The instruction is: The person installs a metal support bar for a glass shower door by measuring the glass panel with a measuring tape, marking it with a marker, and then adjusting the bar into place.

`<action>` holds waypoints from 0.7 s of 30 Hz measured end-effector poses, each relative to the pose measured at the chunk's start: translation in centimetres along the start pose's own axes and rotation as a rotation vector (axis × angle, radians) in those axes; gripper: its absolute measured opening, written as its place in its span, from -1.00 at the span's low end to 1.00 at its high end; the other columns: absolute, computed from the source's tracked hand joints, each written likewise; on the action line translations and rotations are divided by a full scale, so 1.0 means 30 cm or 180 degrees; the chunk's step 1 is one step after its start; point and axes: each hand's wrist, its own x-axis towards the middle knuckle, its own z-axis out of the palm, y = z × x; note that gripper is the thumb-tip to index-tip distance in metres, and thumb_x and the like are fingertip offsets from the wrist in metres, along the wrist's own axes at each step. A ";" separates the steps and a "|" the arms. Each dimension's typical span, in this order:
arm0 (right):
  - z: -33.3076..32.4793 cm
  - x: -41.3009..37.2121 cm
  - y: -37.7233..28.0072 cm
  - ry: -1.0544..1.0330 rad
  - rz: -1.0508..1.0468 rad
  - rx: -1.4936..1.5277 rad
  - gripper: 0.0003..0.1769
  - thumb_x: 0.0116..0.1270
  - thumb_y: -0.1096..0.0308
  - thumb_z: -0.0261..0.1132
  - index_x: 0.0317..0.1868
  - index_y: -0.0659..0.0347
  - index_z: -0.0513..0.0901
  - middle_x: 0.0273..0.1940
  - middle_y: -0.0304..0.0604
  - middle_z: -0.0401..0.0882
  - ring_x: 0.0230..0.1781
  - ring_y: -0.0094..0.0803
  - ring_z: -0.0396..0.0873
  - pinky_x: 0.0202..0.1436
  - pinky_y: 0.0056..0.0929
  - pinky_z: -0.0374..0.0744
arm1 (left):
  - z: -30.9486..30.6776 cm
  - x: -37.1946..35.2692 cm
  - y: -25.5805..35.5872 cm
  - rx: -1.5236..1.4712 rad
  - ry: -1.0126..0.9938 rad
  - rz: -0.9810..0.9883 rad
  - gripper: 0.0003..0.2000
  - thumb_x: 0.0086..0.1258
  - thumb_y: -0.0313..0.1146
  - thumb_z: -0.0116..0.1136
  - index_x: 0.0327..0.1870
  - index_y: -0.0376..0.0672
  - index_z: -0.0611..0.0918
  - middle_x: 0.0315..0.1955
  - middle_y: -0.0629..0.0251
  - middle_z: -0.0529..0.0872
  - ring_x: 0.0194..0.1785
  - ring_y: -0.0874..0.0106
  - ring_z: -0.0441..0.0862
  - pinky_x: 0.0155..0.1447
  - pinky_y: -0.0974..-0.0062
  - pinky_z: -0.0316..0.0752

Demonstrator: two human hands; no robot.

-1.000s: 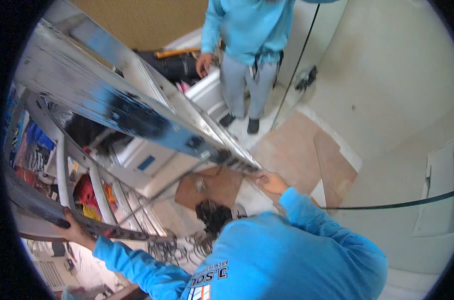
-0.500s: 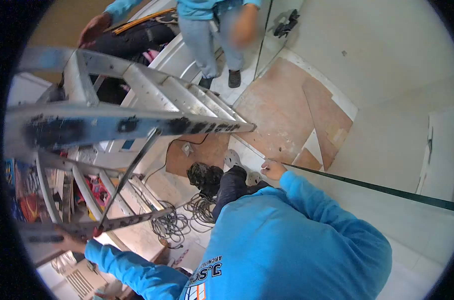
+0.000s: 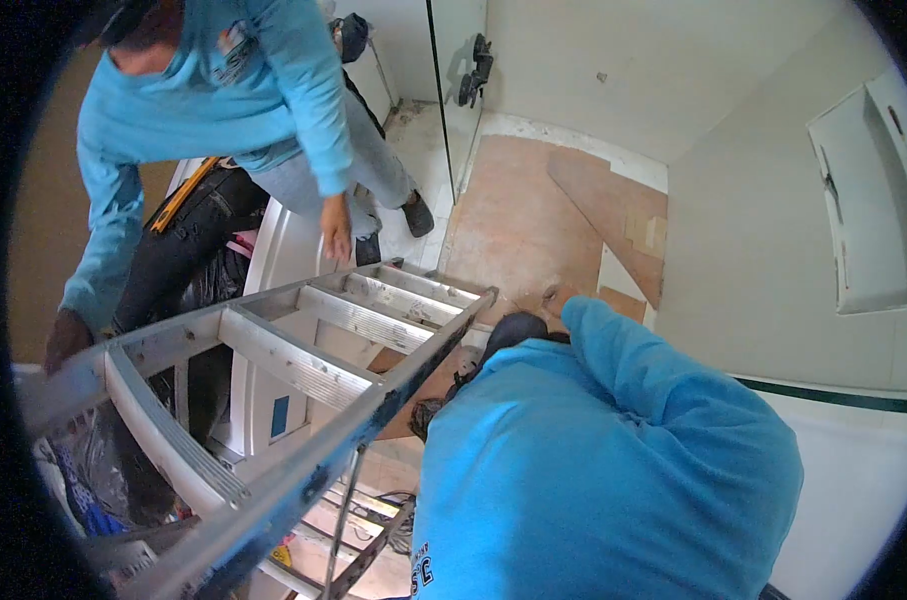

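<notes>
An aluminium stepladder [image 3: 318, 375] with worn blue rails leans across the left side, close to my blue-sleeved body. My left hand is out of sight beyond the lower edge of the view. Ahead of my body, my right arm reaches over the plywood-covered floor [image 3: 513, 220]. At its cuff only a small bit of my right hand [image 3: 550, 294] shows, and its fingers are too hidden to read. Across the ladder a co-worker [image 3: 198, 115] in a blue top leans over, one hand [image 3: 68, 338] at the ladder's top end and the other hand [image 3: 335, 228] hanging beside a rail.
A glass panel's green edge [image 3: 833, 397] runs to the right of my arm. A wall recess [image 3: 868, 200] is at the far right. Black bags [image 3: 198, 230] and a yellow-orange level-like bar [image 3: 185, 195] lie behind the ladder. Cables [image 3: 401, 520] show below it.
The ladder has swung and tilted, its top end now lower in view. The co-worker has come closer and bent over it. My left hand has left the view; my right arm has shifted upward.
</notes>
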 end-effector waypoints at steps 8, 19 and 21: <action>-0.076 0.186 -0.036 -0.0067 0.0321 -0.0414 -0.56 0.13 0.00 0.31 -0.04 0.03 0.71 -0.02 0.04 0.66 0.04 -0.05 0.59 0.19 -0.20 0.50 | 0.227 -0.030 0.016 0.0228 -0.0477 0.0377 -0.32 0.39 -0.18 0.18 0.40 -0.37 0.21 0.38 -0.06 0.24 0.36 0.10 0.30 0.36 0.22 0.26; -0.314 0.833 -0.592 -0.0877 -0.1304 -0.1317 -0.65 0.17 0.15 0.27 -0.10 0.14 0.70 -0.05 0.09 0.66 0.02 0.03 0.58 0.13 -0.12 0.52 | 0.191 -0.450 0.061 0.1768 0.0360 -0.0295 -0.33 0.41 -0.21 0.15 0.42 -0.34 0.18 0.42 -0.04 0.18 0.42 0.12 0.22 0.40 0.23 0.21; -0.263 0.995 -0.698 -0.1236 -0.2089 -0.1528 -0.64 0.23 0.09 0.20 -0.06 0.05 0.71 -0.02 0.03 0.65 0.07 0.04 0.56 0.20 -0.17 0.50 | 0.112 -0.768 0.181 0.2336 0.0510 -0.0815 -0.34 0.41 -0.22 0.14 0.43 -0.34 0.18 0.43 -0.04 0.16 0.43 0.13 0.21 0.41 0.23 0.19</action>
